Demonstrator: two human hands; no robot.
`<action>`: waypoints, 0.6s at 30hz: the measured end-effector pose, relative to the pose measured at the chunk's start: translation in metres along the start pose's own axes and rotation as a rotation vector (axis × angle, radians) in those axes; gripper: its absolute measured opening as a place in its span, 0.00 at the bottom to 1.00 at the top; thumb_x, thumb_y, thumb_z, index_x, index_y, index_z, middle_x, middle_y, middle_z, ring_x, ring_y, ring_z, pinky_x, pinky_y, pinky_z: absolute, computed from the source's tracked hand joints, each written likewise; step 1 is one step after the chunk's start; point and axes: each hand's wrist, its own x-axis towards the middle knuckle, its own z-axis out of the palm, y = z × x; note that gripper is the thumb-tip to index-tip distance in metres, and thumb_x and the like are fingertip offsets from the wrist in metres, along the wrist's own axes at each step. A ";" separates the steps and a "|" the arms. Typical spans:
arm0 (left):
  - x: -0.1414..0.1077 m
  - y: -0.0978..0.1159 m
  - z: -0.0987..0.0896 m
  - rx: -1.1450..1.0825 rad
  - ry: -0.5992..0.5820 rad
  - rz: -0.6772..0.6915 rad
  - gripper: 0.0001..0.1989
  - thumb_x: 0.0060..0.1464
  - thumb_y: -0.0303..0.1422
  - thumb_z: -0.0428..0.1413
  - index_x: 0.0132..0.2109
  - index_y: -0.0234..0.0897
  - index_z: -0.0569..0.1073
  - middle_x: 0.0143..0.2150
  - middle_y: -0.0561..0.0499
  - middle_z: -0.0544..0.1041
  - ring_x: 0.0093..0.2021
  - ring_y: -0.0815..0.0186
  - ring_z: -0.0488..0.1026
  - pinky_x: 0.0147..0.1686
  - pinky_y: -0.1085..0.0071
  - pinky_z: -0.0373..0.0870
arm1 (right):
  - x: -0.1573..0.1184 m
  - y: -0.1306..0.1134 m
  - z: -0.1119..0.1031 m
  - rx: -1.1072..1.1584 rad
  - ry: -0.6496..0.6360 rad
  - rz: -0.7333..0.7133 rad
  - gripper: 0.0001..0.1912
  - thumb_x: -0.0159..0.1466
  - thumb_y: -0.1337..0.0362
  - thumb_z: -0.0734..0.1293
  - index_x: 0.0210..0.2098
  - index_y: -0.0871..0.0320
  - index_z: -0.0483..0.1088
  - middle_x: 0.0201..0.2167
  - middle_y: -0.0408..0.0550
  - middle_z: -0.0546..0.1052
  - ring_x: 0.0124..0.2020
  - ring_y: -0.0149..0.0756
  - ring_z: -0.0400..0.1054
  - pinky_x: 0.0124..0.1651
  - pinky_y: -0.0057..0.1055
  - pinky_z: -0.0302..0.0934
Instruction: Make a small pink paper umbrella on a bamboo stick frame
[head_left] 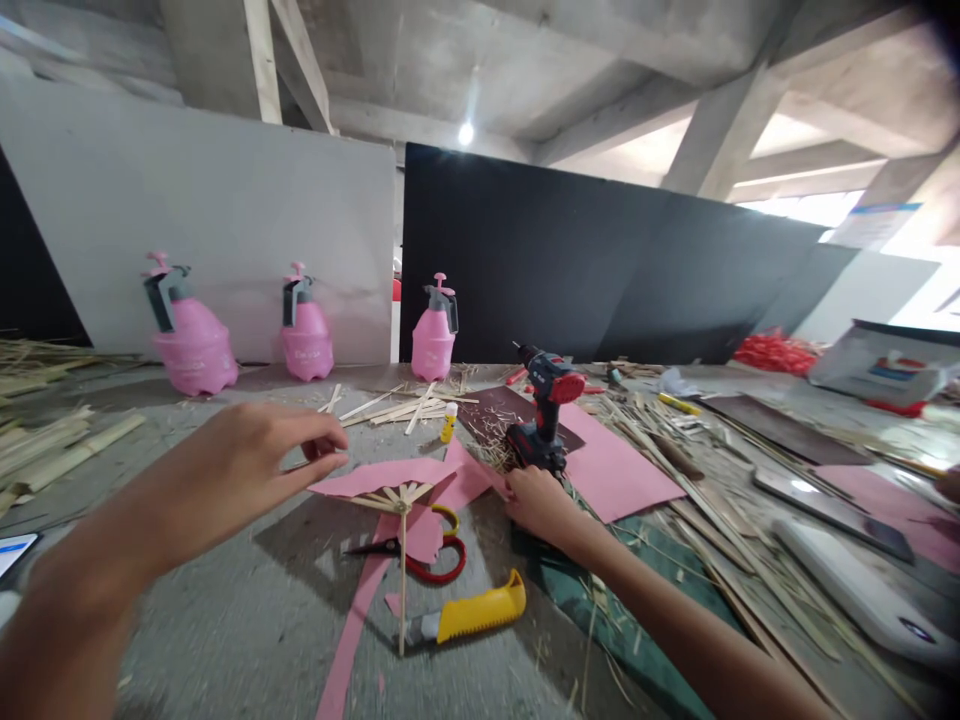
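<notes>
A small paper umbrella [401, 478] with a pink canopy and thin bamboo ribs stands in front of me on a slim stick handle [403, 585]. My left hand [262, 450] hovers at the canopy's left tip, thumb and fingers curved with a small gap between them. On the right, my right hand [540, 505] has its fingers closed at the edge of a pink paper piece [466, 478]; the fingertips are partly hidden. Scissors with red and yellow handles [439, 572] lie behind the stick. A yellow utility knife [480, 610] lies nearest me, beside a pink paper strip [356, 630].
A cordless drill [547, 400] stands behind my right hand, near a pink sheet [615, 465]. A glue stick [449, 423] stands farther back. Pink spray bottles [307, 340] line the panels. Bamboo strips [720, 500], a phone [832, 510] and a white case [862, 590] lie right.
</notes>
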 end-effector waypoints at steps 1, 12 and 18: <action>0.000 0.001 -0.001 0.036 -0.049 -0.015 0.10 0.64 0.40 0.54 0.41 0.45 0.80 0.37 0.56 0.82 0.32 0.68 0.76 0.33 0.72 0.63 | -0.001 0.000 0.000 0.001 -0.004 0.017 0.10 0.63 0.75 0.64 0.38 0.66 0.78 0.38 0.65 0.82 0.42 0.50 0.78 0.42 0.35 0.66; -0.001 0.006 -0.003 0.084 -0.126 -0.055 0.14 0.66 0.44 0.50 0.42 0.44 0.78 0.39 0.54 0.81 0.35 0.65 0.76 0.35 0.71 0.63 | -0.010 0.024 0.009 0.105 -0.002 0.040 0.13 0.65 0.75 0.62 0.38 0.64 0.79 0.38 0.59 0.82 0.41 0.45 0.77 0.37 0.30 0.58; -0.002 0.003 -0.002 0.097 -0.109 -0.045 0.14 0.65 0.44 0.51 0.42 0.46 0.78 0.38 0.54 0.82 0.34 0.65 0.77 0.34 0.71 0.64 | -0.006 0.035 0.020 0.143 0.014 0.015 0.13 0.68 0.72 0.61 0.44 0.64 0.77 0.44 0.60 0.80 0.46 0.44 0.75 0.42 0.31 0.60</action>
